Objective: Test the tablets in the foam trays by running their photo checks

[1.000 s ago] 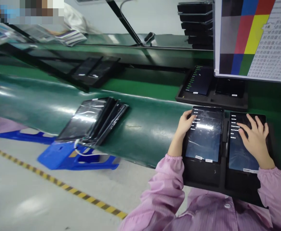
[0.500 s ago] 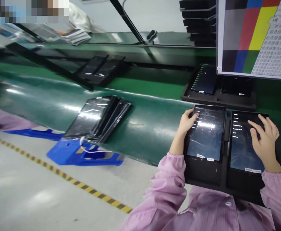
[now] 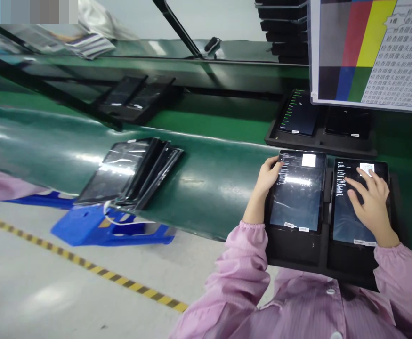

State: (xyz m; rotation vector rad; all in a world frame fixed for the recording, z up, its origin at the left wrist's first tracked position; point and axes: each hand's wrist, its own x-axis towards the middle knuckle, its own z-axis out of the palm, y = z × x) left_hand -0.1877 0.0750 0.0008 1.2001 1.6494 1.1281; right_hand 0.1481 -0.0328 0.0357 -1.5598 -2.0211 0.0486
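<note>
Two tablets lie side by side in a black tray [image 3: 294, 254] in front of me, lit screens up. My left hand [image 3: 267, 176] grips the tray's upper left edge, fingers bent around the side and thumb at the screen edge of the left tablet [image 3: 297, 202]. Over the right tablet [image 3: 347, 216], my right hand [image 3: 371, 195] is open with fingers spread, fingertips at or just above the glass; contact is unclear. Each screen carries small white text and a white square code, the right one partly hidden by my fingers.
Behind stands another tray [image 3: 286, 140] with two tablets. A tilted colour chart [image 3: 361, 52] overhangs it. Left on the green bench [image 3: 206, 188] is a pile of tablets [image 3: 121, 169], above a blue stool [image 3: 82, 226]. Farther back sits another tray [image 3: 135, 106]. A pink sleeve [image 3: 4, 184] shows at far left.
Both screens changed from a short menu list to an information page with a white code square. My left thumb drew back toward the edge. The whole view shifted slightly.
</note>
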